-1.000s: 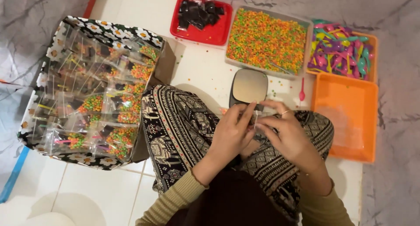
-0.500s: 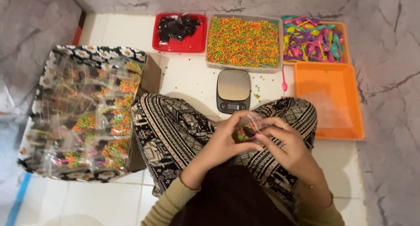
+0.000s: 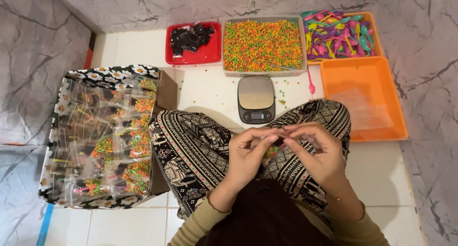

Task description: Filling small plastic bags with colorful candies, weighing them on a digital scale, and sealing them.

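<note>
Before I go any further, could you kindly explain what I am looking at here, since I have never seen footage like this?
There is no machine: a person sits cross-legged on a tiled floor, and the single camera is worn on their head, looking down at their lap. The left hand and right hand meet over the patterned trousers, pinching a small clear bag holding some coloured bits; its details are hard to see.

Ahead lies a small kitchen scale. Behind it, a red tray with dark pieces, a clear tray of orange and green pellets, and a tray of coloured plastic spoons. An orange tray holds clear film. To the person's left, a flower-patterned box is full of filled bags.
</note>
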